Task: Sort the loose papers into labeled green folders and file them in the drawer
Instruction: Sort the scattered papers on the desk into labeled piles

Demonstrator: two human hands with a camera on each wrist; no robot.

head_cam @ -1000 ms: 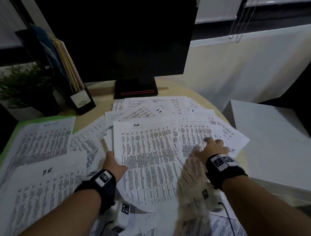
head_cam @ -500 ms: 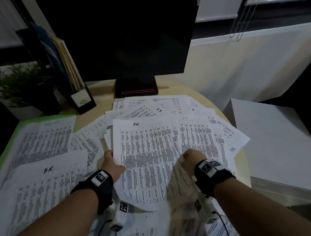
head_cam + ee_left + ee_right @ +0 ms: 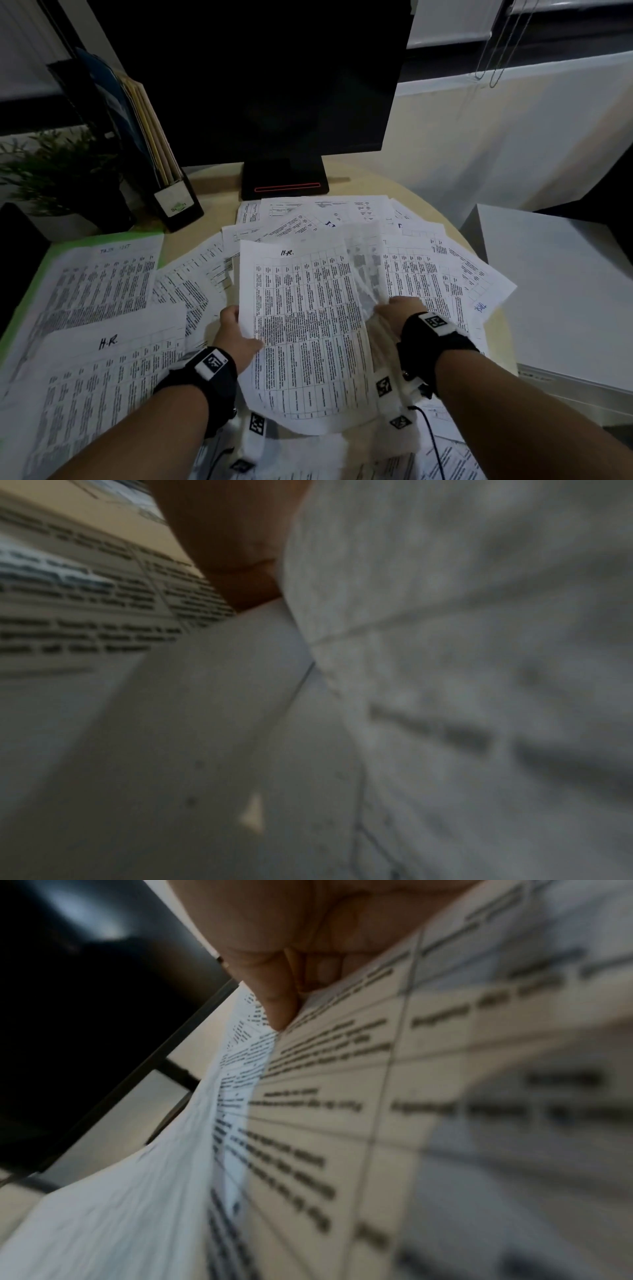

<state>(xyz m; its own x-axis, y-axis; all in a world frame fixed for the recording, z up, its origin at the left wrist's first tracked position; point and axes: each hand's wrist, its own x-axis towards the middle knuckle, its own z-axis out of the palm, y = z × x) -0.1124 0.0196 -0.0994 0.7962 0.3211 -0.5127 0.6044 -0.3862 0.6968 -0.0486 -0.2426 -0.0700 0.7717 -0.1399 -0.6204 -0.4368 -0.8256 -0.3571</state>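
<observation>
Loose printed papers (image 3: 428, 274) cover the round table. My left hand (image 3: 236, 332) grips the left edge of a sheet marked H.R. (image 3: 301, 325), thumb on top, and the sheet bows upward. In the left wrist view a finger (image 3: 236, 547) shows beside that sheet's blurred underside (image 3: 445, 642). At the H.R. sheet's right edge my right hand (image 3: 397, 311) pinches a second printed sheet (image 3: 363, 270), lifted and blurred. In the right wrist view the fingertips (image 3: 279, 1001) close on this sheet (image 3: 342, 1096). A green folder (image 3: 44, 260) lies open at the left under a printed page.
A dark monitor (image 3: 284, 102) stands at the back on its base (image 3: 286, 181). A black file holder (image 3: 171, 198) with folders and a potted plant (image 3: 58, 171) stand at back left. Another H.R. sheet (image 3: 109, 377) lies front left. A white cabinet top (image 3: 555, 281) lies to the right.
My right hand drew back from lying flat on the papers, curled, and lifted a sheet. The left hand raised the H.R. sheet's edge.
</observation>
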